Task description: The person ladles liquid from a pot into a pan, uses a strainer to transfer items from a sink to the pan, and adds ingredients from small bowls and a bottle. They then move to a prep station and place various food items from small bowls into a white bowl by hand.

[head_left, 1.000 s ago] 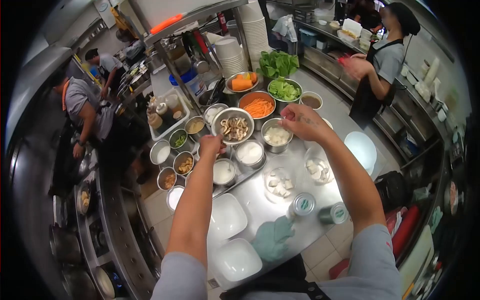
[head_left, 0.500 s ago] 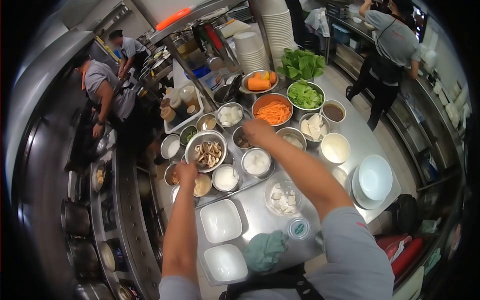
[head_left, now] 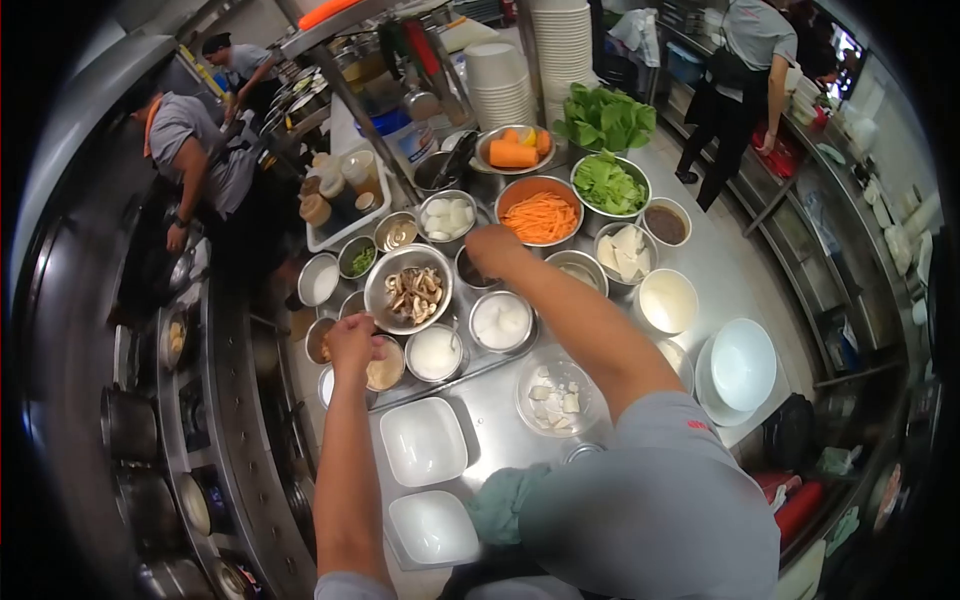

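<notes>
A steel bowl of sliced mushrooms (head_left: 412,292) stands among small steel containers. My left hand (head_left: 354,345) is at its lower left edge, fingers closed, beside a container of pale brown powder (head_left: 386,368); what it grips is unclear. My right hand (head_left: 494,250) reaches over a small dark steel container (head_left: 472,272), with its fingertips hidden. Around the hands are shredded carrots (head_left: 541,216), a container of white pieces (head_left: 447,217), a bowl of white food (head_left: 502,321) and a container of white powder (head_left: 435,351).
Two square white bowls (head_left: 424,442) and a green cloth (head_left: 500,505) lie nearest me. A clear bowl of white pieces (head_left: 555,392) sits right of them. Stacked white bowls (head_left: 742,366) stand at the right. Co-workers are at the left (head_left: 200,150) and upper right (head_left: 757,60).
My right hand has shifted slightly left and up over the small container. The view has moved a little, and a grey rounded shape now covers the lower middle. The upper-right co-worker has changed posture.
</notes>
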A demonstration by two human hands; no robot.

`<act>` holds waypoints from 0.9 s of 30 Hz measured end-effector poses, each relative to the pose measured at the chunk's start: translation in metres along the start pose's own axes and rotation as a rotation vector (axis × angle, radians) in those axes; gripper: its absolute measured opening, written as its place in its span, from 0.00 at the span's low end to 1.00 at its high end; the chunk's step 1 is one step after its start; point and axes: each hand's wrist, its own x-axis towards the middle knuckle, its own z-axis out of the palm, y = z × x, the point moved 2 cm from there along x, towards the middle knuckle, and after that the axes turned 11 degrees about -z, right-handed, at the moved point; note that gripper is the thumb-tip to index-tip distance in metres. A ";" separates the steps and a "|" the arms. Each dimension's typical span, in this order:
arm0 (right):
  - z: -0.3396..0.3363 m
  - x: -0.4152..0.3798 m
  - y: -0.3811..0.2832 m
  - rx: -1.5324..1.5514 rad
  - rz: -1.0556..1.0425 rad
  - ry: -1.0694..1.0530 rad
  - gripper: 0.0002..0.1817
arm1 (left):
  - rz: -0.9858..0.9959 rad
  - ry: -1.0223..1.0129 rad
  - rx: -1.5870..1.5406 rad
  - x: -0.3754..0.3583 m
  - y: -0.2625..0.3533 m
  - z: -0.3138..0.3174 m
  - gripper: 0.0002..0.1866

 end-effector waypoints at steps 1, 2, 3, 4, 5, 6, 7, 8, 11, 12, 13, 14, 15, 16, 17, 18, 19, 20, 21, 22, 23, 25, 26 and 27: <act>-0.006 -0.003 -0.001 0.041 0.014 0.060 0.11 | 0.083 -0.007 -0.005 -0.015 0.006 -0.013 0.15; -0.003 0.000 -0.002 0.041 0.004 0.060 0.11 | 0.167 -0.017 -0.007 -0.031 0.010 -0.025 0.16; 0.004 0.003 -0.002 0.039 0.038 0.108 0.10 | 0.196 -0.037 -0.020 -0.045 0.007 -0.042 0.17; 0.010 0.006 0.000 0.037 0.074 0.156 0.09 | 0.186 -0.050 -0.010 -0.062 0.005 -0.059 0.18; 0.017 0.010 0.000 0.036 0.070 0.158 0.09 | 0.177 -0.063 -0.001 -0.079 0.001 -0.078 0.19; 0.025 0.015 -0.001 -0.018 0.093 0.078 0.10 | 0.155 -0.050 0.013 -0.092 -0.012 -0.100 0.19; 0.030 0.020 -0.003 -0.075 0.111 -0.004 0.11 | 0.131 -0.034 0.024 -0.104 -0.028 -0.124 0.19; 0.033 0.024 -0.005 -0.077 0.092 -0.007 0.11 | 0.080 -0.021 -0.012 -0.117 -0.046 -0.148 0.18; 0.034 0.026 -0.004 -0.030 0.155 -0.045 0.14 | -0.055 0.103 -0.089 -0.155 -0.114 -0.221 0.17; 0.040 0.030 -0.001 -0.047 0.123 -0.057 0.13 | -0.131 0.191 -0.118 -0.170 -0.138 -0.243 0.16; 0.044 0.034 0.000 -0.080 0.104 -0.060 0.13 | -0.184 0.219 -0.131 -0.187 -0.160 -0.262 0.16; 0.059 0.045 0.010 -0.120 0.057 -0.045 0.12 | -0.239 0.257 -0.150 -0.207 -0.184 -0.282 0.16; 0.064 0.046 0.015 -0.122 -0.030 -0.002 0.11 | -0.303 0.312 -0.182 -0.225 -0.207 -0.298 0.16; 0.057 0.047 0.013 -0.125 -0.044 -0.138 0.10 | -0.366 0.357 -0.207 -0.241 -0.232 -0.314 0.16; 0.044 0.039 0.004 -0.164 -0.077 -0.050 0.09 | -0.428 0.398 -0.239 -0.256 -0.259 -0.328 0.16; 0.041 0.037 0.007 -0.189 -0.122 0.024 0.10 | -0.474 0.420 -0.277 -0.269 -0.286 -0.338 0.16; 0.064 0.048 0.036 -0.282 -0.309 0.116 0.13 | -0.521 0.440 -0.318 -0.283 -0.313 -0.347 0.16; 0.038 0.037 0.017 -0.170 -0.255 0.060 0.15 | -0.594 0.463 -0.330 -0.295 -0.340 -0.353 0.16; 0.039 0.041 0.027 -0.024 -0.142 0.114 0.17 | -0.665 0.472 -0.341 -0.305 -0.367 -0.357 0.16; 0.030 0.041 0.028 -0.123 -0.133 -0.040 0.19 | -0.673 0.517 -0.384 -0.315 -0.396 -0.363 0.16; 0.029 0.046 0.034 -0.252 -0.232 -0.022 0.18 | -0.769 0.481 -0.422 -0.321 -0.422 -0.364 0.16; 0.003 0.039 0.045 -0.106 -0.136 -0.165 0.13 | -0.856 0.435 -0.479 -0.326 -0.464 -0.363 0.16; -0.020 0.030 0.035 -0.039 -0.080 -0.232 0.13 | -0.896 0.414 -0.519 -0.330 -0.482 -0.361 0.16; -0.036 0.021 0.026 0.253 0.082 -0.197 0.12 | -0.937 0.390 -0.558 -0.333 -0.499 -0.358 0.17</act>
